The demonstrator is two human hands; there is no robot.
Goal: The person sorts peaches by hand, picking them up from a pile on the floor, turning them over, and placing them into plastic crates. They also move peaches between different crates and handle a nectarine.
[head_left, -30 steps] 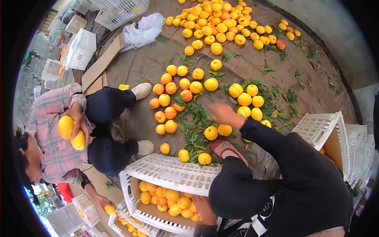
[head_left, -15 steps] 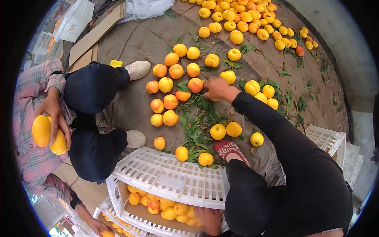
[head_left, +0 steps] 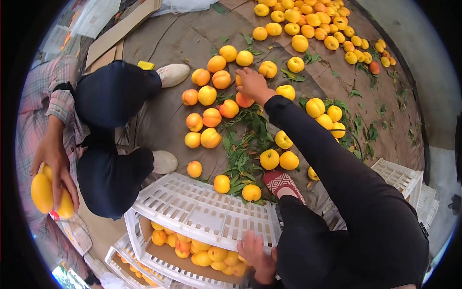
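My right hand reaches over the brown sheet, its fingers curved round a yellow-orange fruit that they partly hide. Another orange fruit lies just below this hand, and loose fruits surround it. My left hand is by the right end of a white crate holding many fruits. Its fingers are spread, with nothing visible in them. A slotted white crate wall rises beside that hand.
A co-worker in a plaid shirt sits at left, holding yellow fruits in one hand. A large fruit pile lies at the top. Leaves are scattered on the sheet. More white crates stand at right.
My right hand has moved up and slightly left, onto another fruit. My left hand has lifted from the crate's fruits, fingers spread. The co-worker's fruit-holding hand is lower; their other hand has left view.
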